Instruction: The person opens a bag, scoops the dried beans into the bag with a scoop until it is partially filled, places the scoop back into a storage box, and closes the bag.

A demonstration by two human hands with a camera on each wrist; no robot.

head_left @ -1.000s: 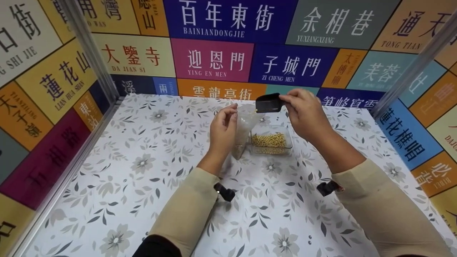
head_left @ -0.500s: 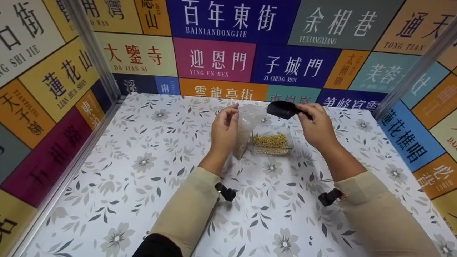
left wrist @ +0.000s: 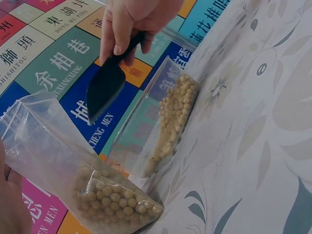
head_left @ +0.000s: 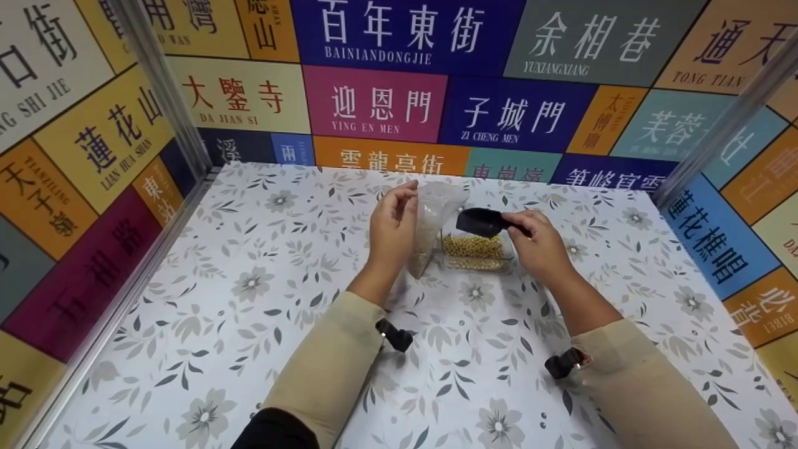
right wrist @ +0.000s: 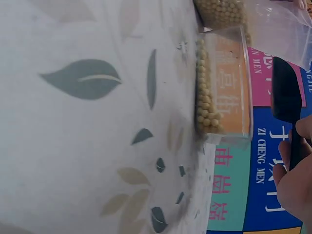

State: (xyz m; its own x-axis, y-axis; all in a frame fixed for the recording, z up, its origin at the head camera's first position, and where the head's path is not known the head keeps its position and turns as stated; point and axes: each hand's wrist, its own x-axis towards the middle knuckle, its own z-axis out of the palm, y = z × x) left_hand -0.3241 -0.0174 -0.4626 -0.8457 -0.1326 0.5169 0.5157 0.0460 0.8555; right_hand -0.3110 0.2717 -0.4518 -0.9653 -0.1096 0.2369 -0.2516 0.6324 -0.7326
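Soybeans sit in two places in the head view: a clear plastic box point(head_left: 477, 249) directly under my right hand point(head_left: 539, 246), and a thin zip bag point(head_left: 433, 215) that my left hand point(head_left: 389, 227) pinches by its upper edge, fingers curled on the film. My right grip is closed on the handle of a small black scoop point(head_left: 479, 221), whose bowl hangs just above the box, between my two hands. I judge the scoop light and stiff, best held far back on the handle as it is now.

Left wrist view: the bag point(left wrist: 73, 165) is limp and see-through, its bottom weighted by the beans point(left wrist: 112, 200) and resting on the floral tabletop point(left wrist: 253, 146). It would slump without a hold at the mouth; I'd keep the pinch high. The scoop point(left wrist: 105, 90) hangs beyond it, its bowl facing away so I cannot tell its load.

Right wrist view: the box point(right wrist: 224, 87) has hard, slick walls and a shallow bean layer, so it looks light and may slide if nudged. My fingers point(right wrist: 292, 180) wrap the scoop's handle.
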